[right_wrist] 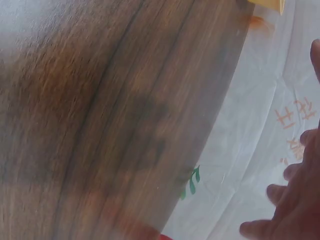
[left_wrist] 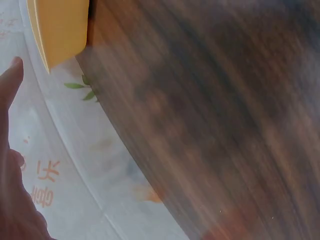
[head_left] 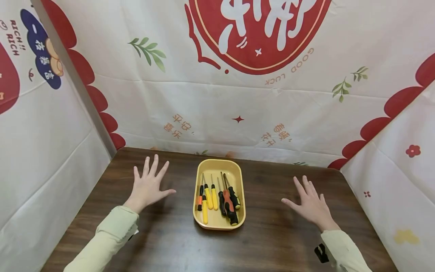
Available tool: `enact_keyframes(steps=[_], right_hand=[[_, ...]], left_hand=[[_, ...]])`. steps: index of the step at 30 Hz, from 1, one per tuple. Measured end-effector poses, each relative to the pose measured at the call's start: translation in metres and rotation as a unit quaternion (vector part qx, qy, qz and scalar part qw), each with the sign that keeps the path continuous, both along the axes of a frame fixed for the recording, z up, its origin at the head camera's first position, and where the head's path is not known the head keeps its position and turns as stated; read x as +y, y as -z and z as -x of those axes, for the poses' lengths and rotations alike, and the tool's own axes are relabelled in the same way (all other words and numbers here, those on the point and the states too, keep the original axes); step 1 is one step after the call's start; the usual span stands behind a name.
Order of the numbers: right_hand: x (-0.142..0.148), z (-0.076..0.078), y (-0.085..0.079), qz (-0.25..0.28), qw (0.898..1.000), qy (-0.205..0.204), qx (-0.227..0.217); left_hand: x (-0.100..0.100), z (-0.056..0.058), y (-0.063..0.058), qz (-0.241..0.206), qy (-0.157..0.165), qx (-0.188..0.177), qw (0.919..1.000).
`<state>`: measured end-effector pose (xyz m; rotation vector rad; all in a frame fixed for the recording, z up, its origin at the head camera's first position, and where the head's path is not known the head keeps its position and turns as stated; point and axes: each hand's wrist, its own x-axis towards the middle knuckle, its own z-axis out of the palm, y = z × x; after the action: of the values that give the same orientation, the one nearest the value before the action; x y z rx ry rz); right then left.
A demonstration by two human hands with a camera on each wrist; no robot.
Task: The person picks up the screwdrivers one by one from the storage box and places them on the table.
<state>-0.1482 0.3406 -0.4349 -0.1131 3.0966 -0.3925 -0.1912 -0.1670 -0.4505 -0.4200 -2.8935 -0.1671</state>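
In the head view a yellow tray (head_left: pixel 217 227) sits mid-table, holding several screwdrivers. Some have yellow handles, like the yellow screwdriver (head_left: pixel 214 198); a larger red-and-black screwdriver (head_left: pixel 228 204) lies on the right side among black-handled ones. At the left end lies a short orange-and-black screwdriver (head_left: pixel 199 200). My left hand (head_left: pixel 148 187) is held to the left of the tray, fingers spread, holding nothing. To the tray's right is my right hand (head_left: pixel 310 204), also spread and bare. Neither hand touches the tray. Each wrist view catches only part of its hand at the edge.
The dark wooden table (head_left: pixel 265 241) lies under both hands. White printed cloth (head_left: pixel 217 98) hangs along its back edge, with more cloth on the left side (head_left: pixel 40 151) and right side (head_left: pixel 401 181).
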Motion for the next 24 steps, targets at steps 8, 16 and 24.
enact_keyframes(steps=[8,16,24], right_hand=[[-0.005,0.003,-0.007,-0.007,0.999,0.030,-0.010],[-0.025,0.007,-0.024,0.000,1.000,0.015,-0.006],[-0.052,0.007,-0.030,-0.027,0.998,-0.016,0.046]], left_hand=[[0.010,-0.009,0.003,-0.006,0.003,-0.020,0.9998],[0.028,-0.020,0.006,-0.110,-0.019,-0.078,0.9907],[0.039,-0.031,0.020,-0.167,-0.024,-0.115,0.9789]])
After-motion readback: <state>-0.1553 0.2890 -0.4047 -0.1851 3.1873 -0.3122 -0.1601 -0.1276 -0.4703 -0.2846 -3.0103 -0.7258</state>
